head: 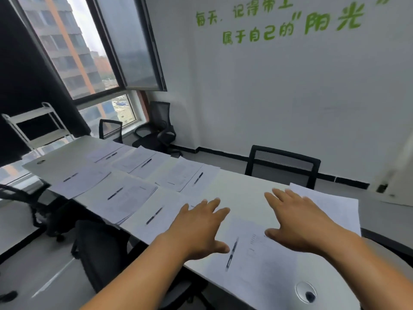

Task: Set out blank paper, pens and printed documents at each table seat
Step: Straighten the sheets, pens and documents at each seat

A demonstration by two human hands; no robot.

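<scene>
2 hands hovering spread over the nearest place setting on the white table (pixel 241 189).

The left hand (pixel 201 227) and right hand (pixel 299 222) are reaching out with fingers wide, holding nothing — a pen (pixel 232 253) is lying on the printed document (pixel 263 260) between them, just beside the left thumb, under neither palm.

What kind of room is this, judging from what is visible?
Probably an office meeting room: a long white table with paper sets and pens laid at the seats, black mesh office chairs around it, and a green slogan on the wall.
</scene>
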